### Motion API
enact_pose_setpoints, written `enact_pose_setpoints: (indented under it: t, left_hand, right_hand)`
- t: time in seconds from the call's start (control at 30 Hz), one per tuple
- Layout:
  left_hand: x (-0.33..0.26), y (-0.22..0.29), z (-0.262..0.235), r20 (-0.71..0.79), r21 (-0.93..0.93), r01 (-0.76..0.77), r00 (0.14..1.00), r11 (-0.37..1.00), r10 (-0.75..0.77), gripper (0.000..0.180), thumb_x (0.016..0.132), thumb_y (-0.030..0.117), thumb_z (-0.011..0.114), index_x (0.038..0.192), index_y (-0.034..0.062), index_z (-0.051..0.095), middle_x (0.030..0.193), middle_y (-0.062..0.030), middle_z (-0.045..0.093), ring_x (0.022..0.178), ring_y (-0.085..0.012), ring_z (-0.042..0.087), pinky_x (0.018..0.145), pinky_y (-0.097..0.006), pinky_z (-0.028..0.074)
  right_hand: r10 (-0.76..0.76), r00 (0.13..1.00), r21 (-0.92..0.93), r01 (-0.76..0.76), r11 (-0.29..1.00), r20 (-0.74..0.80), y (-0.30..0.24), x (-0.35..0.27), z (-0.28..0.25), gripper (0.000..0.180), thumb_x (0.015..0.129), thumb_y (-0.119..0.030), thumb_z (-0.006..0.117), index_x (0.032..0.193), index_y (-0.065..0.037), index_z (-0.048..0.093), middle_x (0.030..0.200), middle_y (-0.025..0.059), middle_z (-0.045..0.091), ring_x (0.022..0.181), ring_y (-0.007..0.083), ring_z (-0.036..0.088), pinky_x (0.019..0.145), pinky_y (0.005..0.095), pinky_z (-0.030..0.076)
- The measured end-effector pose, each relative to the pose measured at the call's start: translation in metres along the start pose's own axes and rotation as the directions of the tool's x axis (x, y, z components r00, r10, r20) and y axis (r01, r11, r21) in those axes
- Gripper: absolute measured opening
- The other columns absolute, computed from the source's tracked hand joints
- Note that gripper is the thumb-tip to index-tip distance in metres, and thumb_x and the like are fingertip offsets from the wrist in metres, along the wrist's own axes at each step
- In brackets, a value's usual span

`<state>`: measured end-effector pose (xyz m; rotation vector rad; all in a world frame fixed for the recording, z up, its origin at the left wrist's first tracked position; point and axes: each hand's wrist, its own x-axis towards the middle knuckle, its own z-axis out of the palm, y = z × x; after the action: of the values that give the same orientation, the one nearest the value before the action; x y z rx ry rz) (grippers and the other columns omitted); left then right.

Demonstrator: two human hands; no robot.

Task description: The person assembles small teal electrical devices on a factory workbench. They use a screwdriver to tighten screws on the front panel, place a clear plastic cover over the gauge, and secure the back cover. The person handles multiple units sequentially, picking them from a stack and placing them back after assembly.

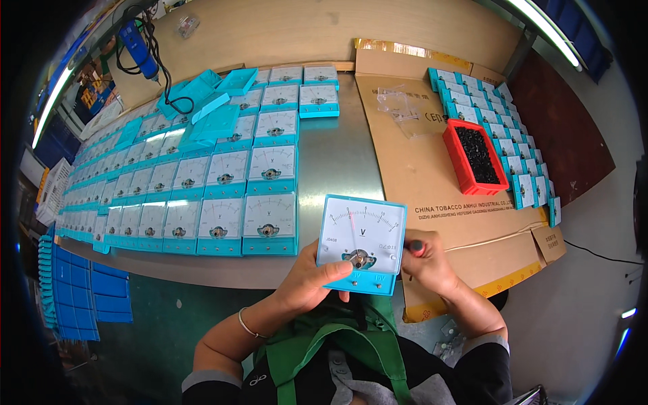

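Holding a blue panel meter (361, 244) upright over the counter's (337, 155) near edge, our left hand (312, 280) clamps its lower-left corner; right hand (426, 263) touches its right side, fingers wrapped round a red-handled tool (416, 248).

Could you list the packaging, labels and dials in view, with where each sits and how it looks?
Held meter: in the left hand, square, white dial, red needle, cyan frame.
Meter rows: on the table at left, same white dials, cyan frames.
Flattened carton: right of them, brown with dark print and a yellow edge.
Red bin: on the carton, oblong, full of small black parts.
Plastic bag: on the carton, clear, crumpled.
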<state>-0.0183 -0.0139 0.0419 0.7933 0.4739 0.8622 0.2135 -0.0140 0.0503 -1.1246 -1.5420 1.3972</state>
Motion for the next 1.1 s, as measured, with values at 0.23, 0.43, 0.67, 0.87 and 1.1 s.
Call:
enact_pose_setpoints:
  t: [0.23,0.43,0.67,0.87,1.1]
  left_hand:
    - [0.0,-0.001,-0.013,-0.025,0.263,-0.032,0.999,0.964,0.04,0.09,0.086,0.015,0.066,0.149,0.0079,0.002,0.128,-0.0153,0.047,0.093,-0.0177,0.06,0.054,-0.028,0.055]
    - [-0.007,-0.004,-0.026,-0.004,0.309,-0.081,0.996,0.948,0.087,0.09,0.083,0.009,0.067,0.15,0.0157,0.008,0.139,-0.0147,0.036,0.093,-0.0203,0.06,0.051,-0.03,0.056]
    - [-0.014,0.001,-0.027,0.123,0.32,-0.038,0.992,0.946,-0.001,0.082,0.085,0.007,0.066,0.15,0.0129,0.014,0.147,-0.0131,0.028,0.097,-0.0156,0.057,0.055,-0.026,0.055]
    - [-0.012,-0.005,-0.021,0.104,0.365,0.042,0.991,0.93,-0.086,0.087,0.082,0.005,0.068,0.15,0.015,0.014,0.137,-0.0125,0.039,0.09,-0.0161,0.06,0.052,-0.028,0.056]
    - [-0.005,0.004,-0.019,-0.048,0.215,-0.178,0.98,0.96,0.193,0.097,0.085,0.015,0.065,0.149,0.0176,-0.008,0.137,-0.0144,0.039,0.098,-0.0215,0.059,0.05,-0.027,0.053]
  right_hand:
    - [-0.395,0.919,-0.525,0.335,0.783,-0.003,-0.034,0.022,0.004,0.04,0.078,-0.004,0.07,0.115,0.002,0.058,0.118,0.0148,0.06,0.106,0.0261,0.058,0.084,0.0349,0.047]
    - [-0.326,0.943,-0.296,0.331,0.896,0.066,-0.036,0.029,-0.005,0.027,0.078,-0.002,0.071,0.104,-0.002,0.064,0.106,0.0098,0.066,0.1,0.0228,0.06,0.084,0.0323,0.046]
    - [-0.148,0.943,-0.319,0.244,0.916,0.298,-0.028,0.06,-0.005,0.048,0.069,-0.018,0.08,0.11,-0.001,0.059,0.091,0.0112,0.064,0.078,0.02,0.058,0.068,0.0309,0.047]
    - [-0.182,0.951,-0.55,0.293,0.782,0.248,-0.021,0.067,0.012,0.033,0.075,-0.018,0.075,0.096,0.001,0.06,0.076,0.016,0.062,0.064,0.0285,0.06,0.06,0.0347,0.048]
    - [0.076,0.995,-0.104,-0.082,0.991,-0.061,-0.03,0.04,-0.019,0.023,0.089,-0.02,0.065,0.087,0.003,0.065,0.063,0.0054,0.061,0.055,0.006,0.057,0.048,0.0226,0.044]
